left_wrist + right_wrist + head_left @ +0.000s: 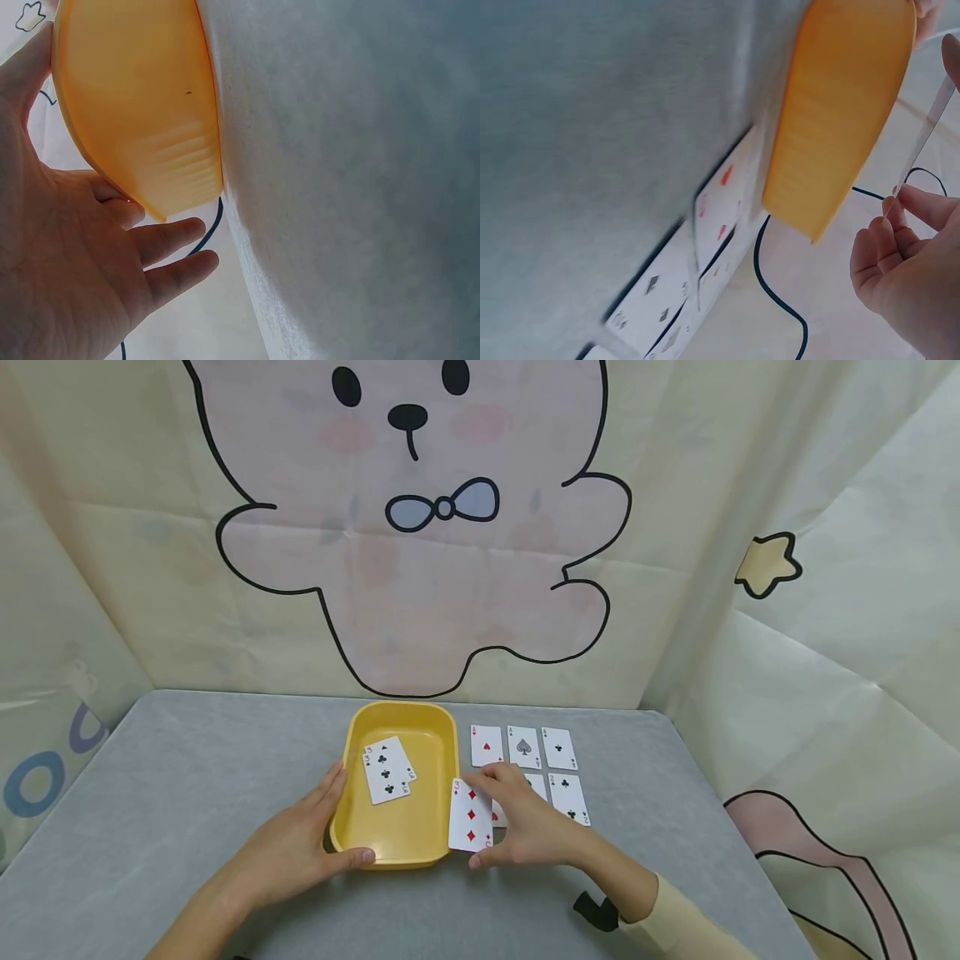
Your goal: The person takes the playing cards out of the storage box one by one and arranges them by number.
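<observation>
My left hand (296,843) holds the yellow plastic tray (431,814) at its near left corner, thumb on the front rim and fingers along the left side. Two of its fingers stick out past the rim in the left wrist view. Inside the tray lie overlapping playing cards (387,770), a three of clubs on top. My right hand (528,818) pinches a three of diamonds card (471,817) by its short ends, between thumb and fingers. That card is raised beside the tray's right rim. In the right wrist view the card (924,142) shows nearly edge-on.
Right of the tray, two rows of cards lie face up on the grey cloth-covered table (225,760). An ace of hearts (486,745), ace of spades (523,747) and ace of clubs (558,748) form the back row. The right hand partly covers the front row, which includes a two of clubs (570,797).
</observation>
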Demonstrator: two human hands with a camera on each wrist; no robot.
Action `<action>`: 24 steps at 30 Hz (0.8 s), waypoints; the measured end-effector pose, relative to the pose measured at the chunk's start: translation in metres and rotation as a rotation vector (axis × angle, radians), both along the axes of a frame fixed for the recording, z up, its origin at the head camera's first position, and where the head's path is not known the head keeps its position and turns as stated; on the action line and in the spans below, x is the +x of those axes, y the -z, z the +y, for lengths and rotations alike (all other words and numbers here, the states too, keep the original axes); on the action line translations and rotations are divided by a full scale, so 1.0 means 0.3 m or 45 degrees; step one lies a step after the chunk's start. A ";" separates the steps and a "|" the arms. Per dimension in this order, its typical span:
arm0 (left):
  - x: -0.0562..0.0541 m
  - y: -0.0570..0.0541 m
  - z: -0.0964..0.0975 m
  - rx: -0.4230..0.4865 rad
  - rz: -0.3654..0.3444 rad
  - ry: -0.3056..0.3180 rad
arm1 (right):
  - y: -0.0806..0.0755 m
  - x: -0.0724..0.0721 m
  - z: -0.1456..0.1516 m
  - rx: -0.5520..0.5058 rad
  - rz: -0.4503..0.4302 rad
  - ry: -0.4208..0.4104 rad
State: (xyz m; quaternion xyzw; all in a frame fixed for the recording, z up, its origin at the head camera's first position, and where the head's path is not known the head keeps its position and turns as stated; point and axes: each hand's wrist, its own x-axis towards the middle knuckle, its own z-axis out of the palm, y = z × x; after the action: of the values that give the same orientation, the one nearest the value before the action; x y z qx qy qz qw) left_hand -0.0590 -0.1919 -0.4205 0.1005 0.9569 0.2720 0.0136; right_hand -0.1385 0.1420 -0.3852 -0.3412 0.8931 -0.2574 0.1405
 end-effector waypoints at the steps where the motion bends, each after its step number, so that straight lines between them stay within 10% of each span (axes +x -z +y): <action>1: 0.000 0.000 0.001 -0.001 0.001 0.000 | 0.003 0.004 0.008 0.002 0.004 -0.005; 24: 0.003 0.001 0.002 0.004 -0.012 -0.006 | 0.118 0.055 0.153 0.083 0.032 -0.094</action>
State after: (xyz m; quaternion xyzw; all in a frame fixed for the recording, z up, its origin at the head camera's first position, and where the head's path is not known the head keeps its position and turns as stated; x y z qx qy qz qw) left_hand -0.0582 -0.1913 -0.4208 0.0971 0.9566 0.2741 0.0175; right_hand -0.1221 0.1878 -0.4206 -0.3724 0.8895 -0.2185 0.1497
